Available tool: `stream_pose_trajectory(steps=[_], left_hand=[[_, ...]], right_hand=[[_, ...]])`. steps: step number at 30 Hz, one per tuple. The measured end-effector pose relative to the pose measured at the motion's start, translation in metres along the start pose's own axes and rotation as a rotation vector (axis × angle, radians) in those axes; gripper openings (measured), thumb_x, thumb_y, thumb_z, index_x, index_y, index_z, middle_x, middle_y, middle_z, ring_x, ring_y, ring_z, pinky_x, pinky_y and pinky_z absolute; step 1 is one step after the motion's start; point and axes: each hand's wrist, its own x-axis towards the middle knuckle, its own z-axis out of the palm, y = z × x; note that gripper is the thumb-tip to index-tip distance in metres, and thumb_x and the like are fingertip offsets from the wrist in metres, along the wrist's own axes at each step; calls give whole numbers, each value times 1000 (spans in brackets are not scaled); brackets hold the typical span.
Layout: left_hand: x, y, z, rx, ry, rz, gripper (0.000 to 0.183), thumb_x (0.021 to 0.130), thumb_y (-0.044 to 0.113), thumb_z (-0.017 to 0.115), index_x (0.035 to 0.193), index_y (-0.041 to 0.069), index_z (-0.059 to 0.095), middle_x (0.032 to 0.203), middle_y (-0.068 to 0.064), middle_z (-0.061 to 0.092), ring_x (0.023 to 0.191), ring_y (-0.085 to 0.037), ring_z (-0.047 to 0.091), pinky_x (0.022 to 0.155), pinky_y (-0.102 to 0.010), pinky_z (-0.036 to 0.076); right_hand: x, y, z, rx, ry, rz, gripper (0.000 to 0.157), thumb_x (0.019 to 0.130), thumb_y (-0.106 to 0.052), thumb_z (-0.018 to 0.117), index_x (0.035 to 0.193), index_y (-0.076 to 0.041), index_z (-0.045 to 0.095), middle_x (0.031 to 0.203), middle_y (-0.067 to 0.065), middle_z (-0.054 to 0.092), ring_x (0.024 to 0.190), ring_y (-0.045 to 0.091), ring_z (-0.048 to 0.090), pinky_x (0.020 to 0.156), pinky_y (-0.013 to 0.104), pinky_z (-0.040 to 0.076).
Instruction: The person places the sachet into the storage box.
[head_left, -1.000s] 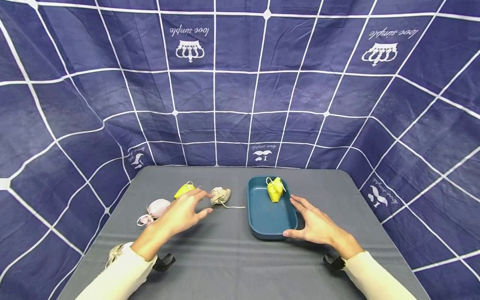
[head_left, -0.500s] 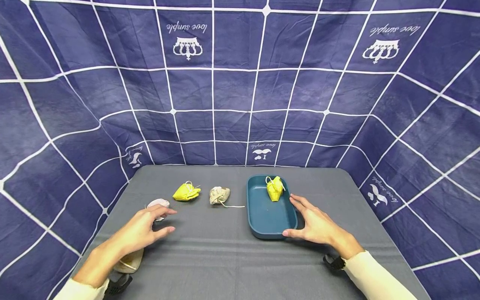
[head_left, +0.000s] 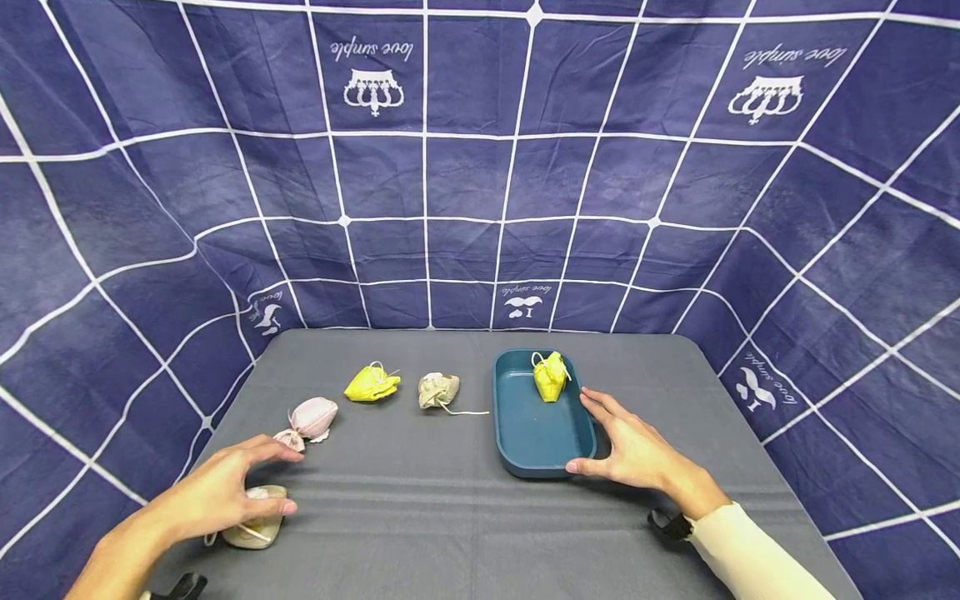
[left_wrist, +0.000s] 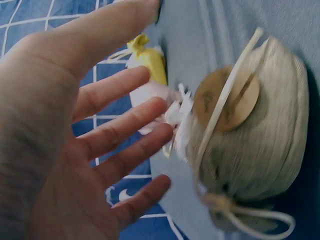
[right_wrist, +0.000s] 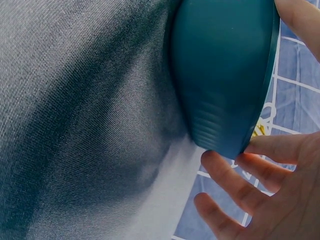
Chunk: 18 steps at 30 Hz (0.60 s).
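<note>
My left hand (head_left: 225, 487) is held over a beige drawstring pouch (head_left: 264, 528) at the table's near left, its fingers spread and nothing in them. Seen from the left wrist, that pouch carries a round brown tag (left_wrist: 215, 112) and a pale cord. Just beyond the fingertips lies a pale pink pouch (head_left: 315, 417). My right hand (head_left: 641, 450) holds the right side of a teal tray (head_left: 532, 437), thumb at the near corner and fingers along the rim and outer wall (right_wrist: 225, 65). Inside the tray, toward its far end, a yellow pouch (head_left: 551, 381) leans against the wall.
Another yellow pouch (head_left: 371, 384) lies at the back left of the grey table (head_left: 420, 517). A mottled beige pouch (head_left: 438, 390) sits between it and the tray, its cord trailing right. Blue curtains with white grid lines (head_left: 465, 183) enclose the table's back and sides.
My left hand has moved left and toward me, from beside the mottled beige pouch, past the pink one, to the near beige pouch. The right hand and tray stay put.
</note>
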Motion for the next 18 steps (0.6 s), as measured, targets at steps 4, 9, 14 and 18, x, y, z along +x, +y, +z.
stream_pose_trajectory(steps=[4, 9, 14, 18], left_hand=[[-4, -7, -6, -29, -69, -25, 72, 66, 43, 114, 128, 26, 81, 123, 6, 80, 111, -2, 74, 94, -17, 55], [-6, -11, -12, -57, -148, -72, 70, 68, 40, 114, 126, 21, 81, 117, 5, 80, 105, 2, 67, 85, -32, 60], [-13, -15, -15, -122, -191, -98, 64, 70, 29, 113, 124, 13, 81, 117, 9, 81, 104, 7, 65, 84, -28, 58], [-22, -20, -16, -183, -198, -119, 65, 71, 21, 112, 126, 10, 79, 121, 20, 78, 104, 9, 64, 84, -25, 57]], right_hand=[[1, 0, -1, 3, 2, -2, 122, 86, -77, 92, 174, -4, 51, 184, 12, 48, 154, 45, 65, 115, 72, 59], [2, -1, -1, 7, 4, 1, 122, 85, -77, 92, 174, -5, 51, 184, 11, 48, 153, 45, 66, 114, 73, 59], [2, -2, 0, 6, -6, 6, 124, 85, -80, 92, 175, -5, 51, 185, 10, 48, 154, 45, 65, 113, 75, 59], [0, -2, -1, 8, -5, 9, 123, 85, -78, 92, 175, -5, 51, 184, 10, 48, 154, 45, 65, 114, 74, 58]])
